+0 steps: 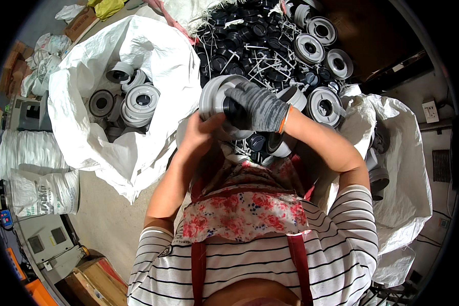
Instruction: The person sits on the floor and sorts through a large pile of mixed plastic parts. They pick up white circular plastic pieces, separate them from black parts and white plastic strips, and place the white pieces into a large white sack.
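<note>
A grey plastic flanged fitting [218, 97] sits just above the picture's centre, gripped between both hands. Its round flange faces the eleven o'clock side, and its short axis runs from there toward four o'clock, where a black cap-like part [233, 109] sits at its inner end under the glove. The bare left hand [201, 133] cups the fitting from below, at its six o'clock, fingers curled against the lower rim. The right hand [257, 106], in a grey knit glove with an orange cuff edge, comes in from three o'clock and closes over the black part.

At nine o'clock from the hands, an open white sack [153, 56] holds more grey flanged fittings [140, 102]. At twelve o'clock lies a heap of black caps [245, 46] mixed with white plastic sprues, with further grey fittings [316, 51] toward one o'clock. Another white sack [408, 168] lies at four o'clock. A floral apron [250, 204] covers the lap at six o'clock.
</note>
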`<state>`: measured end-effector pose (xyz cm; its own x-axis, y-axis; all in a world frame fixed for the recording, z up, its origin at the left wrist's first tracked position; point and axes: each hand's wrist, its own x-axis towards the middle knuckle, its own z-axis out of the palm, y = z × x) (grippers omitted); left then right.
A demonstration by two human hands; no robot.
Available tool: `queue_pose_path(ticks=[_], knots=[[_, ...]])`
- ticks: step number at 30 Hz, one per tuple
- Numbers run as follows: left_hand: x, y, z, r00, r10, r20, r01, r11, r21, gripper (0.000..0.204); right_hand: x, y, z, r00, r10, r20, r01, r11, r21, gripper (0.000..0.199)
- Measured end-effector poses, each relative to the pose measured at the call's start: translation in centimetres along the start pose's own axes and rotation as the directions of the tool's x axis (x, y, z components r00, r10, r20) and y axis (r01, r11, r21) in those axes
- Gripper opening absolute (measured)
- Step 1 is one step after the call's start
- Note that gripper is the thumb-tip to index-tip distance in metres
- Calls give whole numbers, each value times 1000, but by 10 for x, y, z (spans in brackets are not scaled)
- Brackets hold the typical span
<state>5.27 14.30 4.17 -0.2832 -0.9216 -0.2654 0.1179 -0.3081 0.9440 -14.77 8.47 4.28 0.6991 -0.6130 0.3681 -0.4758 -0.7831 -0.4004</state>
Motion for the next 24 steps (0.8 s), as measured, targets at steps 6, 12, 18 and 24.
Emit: queue_pose_path(ticks=[6,12,18,24], knots=[[1,-1,-5,996,-85,35,89,988,-124,25,-4,-11,-8,999,47,6,-47,994,98,54],[4,-8,16,989,-31,-143,10,990,-140,26,7,-12,-25,283,626,726,-944,314,98,66],[-9,-4,22,983,129,-129,-125,991,43,40,-17,16,15,890,434,142,-449,888,99,70],[14,12,-46,734,657,-171,-266,510,818,90,-30,71,-18,893,370,-257,-445,807,-387,54]])
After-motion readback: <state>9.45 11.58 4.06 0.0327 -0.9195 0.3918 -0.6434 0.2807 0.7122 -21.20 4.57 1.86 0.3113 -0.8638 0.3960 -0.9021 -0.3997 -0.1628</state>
